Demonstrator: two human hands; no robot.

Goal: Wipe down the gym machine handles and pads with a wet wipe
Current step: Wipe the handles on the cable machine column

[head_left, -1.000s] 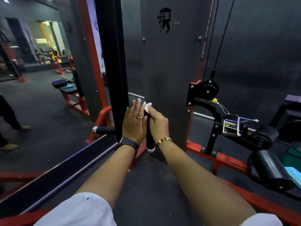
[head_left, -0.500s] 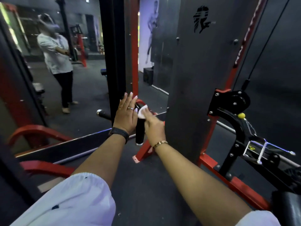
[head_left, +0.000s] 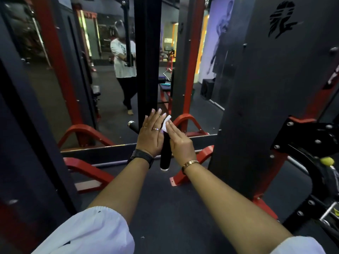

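A black foam-covered machine handle (head_left: 165,156) with a chrome end cap points toward me, low in the middle of the view. My left hand (head_left: 151,133) lies flat against its left side, fingers straight and apart, holding nothing. My right hand (head_left: 180,142) presses a small white wet wipe (head_left: 166,122) against the upper right part of the handle, fingers laid over the wipe. A second black handle (head_left: 133,126) sticks out to the left behind my left hand. Only the top corner of the wipe shows.
A black upright post (head_left: 147,57) rises just behind the handles. A wide dark shroud panel (head_left: 256,99) stands at right with a black pulley bracket (head_left: 310,142). Red frame feet (head_left: 190,169) sit on the dark floor. A mirror (head_left: 110,79) reflects a person in white.
My head has turned left, so the machine's right side slid out of view and more mirror shows. Both hands stay on the handle, the wipe still near its upper end.
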